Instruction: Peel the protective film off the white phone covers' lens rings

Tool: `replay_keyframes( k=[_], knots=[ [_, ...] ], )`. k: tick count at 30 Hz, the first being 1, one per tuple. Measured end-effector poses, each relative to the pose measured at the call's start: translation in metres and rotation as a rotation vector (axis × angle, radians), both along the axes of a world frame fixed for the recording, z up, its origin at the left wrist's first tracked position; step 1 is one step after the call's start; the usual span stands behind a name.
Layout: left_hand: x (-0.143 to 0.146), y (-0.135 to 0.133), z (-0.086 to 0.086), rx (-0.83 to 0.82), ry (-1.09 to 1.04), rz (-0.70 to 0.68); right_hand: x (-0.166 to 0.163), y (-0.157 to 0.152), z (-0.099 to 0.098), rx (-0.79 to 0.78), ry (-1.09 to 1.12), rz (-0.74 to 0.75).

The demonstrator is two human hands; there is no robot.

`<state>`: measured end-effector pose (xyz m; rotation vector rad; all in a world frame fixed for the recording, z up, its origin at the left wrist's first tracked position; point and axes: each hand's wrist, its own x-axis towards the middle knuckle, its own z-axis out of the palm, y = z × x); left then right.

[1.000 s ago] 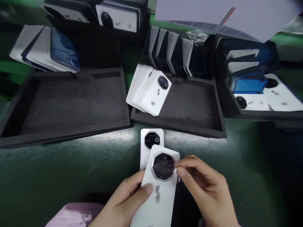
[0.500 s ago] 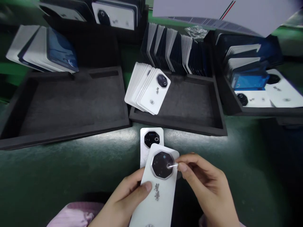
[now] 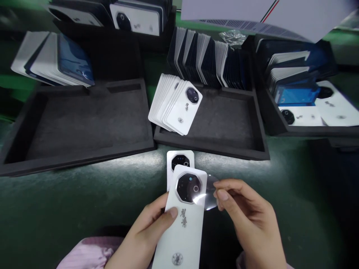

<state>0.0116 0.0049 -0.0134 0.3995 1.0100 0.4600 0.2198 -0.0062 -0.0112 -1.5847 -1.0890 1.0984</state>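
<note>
My left hand is wrapped round a white phone back panel, its thumb flat on the face near the dark lettering. A dark octagonal camera area sits at the panel's top end. Between the thumb and fingers of my right hand is a round piece of clear film, pinched at its right edge. Its left part overlaps the camera area in view; I cannot tell whether it touches. Partly hidden behind the held panel, a second white panel lies on the green table.
A fanned stack of white panels leans on the right-hand black tray. Another black tray lies left. Racks of dark and white panels stand behind, and a black box with panels is at right. Crumpled clear plastic lies at the back.
The clear film now shows its round face, where before only a thin bright edge showed at the camera area. The held panel has shifted slightly left and up; my right hand has moved slightly right.
</note>
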Motion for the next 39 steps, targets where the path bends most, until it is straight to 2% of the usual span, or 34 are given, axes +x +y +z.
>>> replay_keyframes(
  k=[3,11,15,19,25,31,35,39],
  knots=[
    [0.000,-0.001,-0.001,-0.003,0.031,0.014,-0.001,-0.002,-0.003,0.007,0.061,-0.031],
    [-0.001,-0.010,-0.006,0.051,0.187,0.022,-0.013,0.001,-0.007,-0.046,0.216,0.030],
    [-0.001,-0.013,-0.006,0.096,0.223,0.055,-0.016,0.004,-0.007,-0.037,0.113,0.048],
    [0.001,-0.008,0.000,0.153,0.174,0.009,-0.013,0.003,-0.010,0.012,-0.024,0.069],
    [0.003,-0.012,0.005,0.241,0.269,-0.077,-0.005,0.001,-0.013,0.193,-0.366,0.093],
    [0.004,-0.024,0.000,0.288,0.460,-0.004,0.006,0.002,-0.009,0.147,-0.387,0.154],
    [0.004,-0.017,-0.002,0.243,0.374,-0.062,0.009,0.002,-0.001,0.215,-0.377,0.218],
    [0.004,-0.010,-0.003,0.141,0.098,-0.083,0.004,-0.003,0.006,0.177,-0.079,0.088]
  ],
)
